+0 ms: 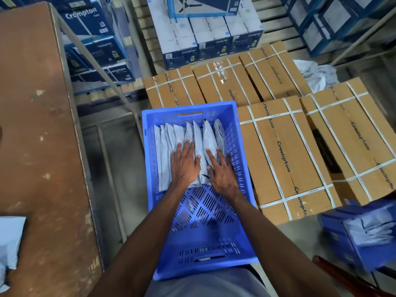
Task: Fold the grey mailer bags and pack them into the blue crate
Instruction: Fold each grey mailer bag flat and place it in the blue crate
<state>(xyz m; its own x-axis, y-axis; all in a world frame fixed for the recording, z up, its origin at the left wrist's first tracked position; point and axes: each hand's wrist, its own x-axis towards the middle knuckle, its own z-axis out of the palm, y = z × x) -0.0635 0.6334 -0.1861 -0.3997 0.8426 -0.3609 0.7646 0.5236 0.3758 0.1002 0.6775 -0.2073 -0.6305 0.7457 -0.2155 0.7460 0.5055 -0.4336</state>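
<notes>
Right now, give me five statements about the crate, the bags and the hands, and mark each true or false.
1. Both hands, left hand and right hand, rest flat on the grey mailer bags. True.
2. The bags fill the whole blue crate. False: they sit at its far end; the near floor is bare.
3. The bags stand side by side in a row. True.
4. The crate sits on the brown table. False: it is beside the table, lower down.
5. The right hand grips a bag by its fingers. False: the fingers lie straight.
</notes>
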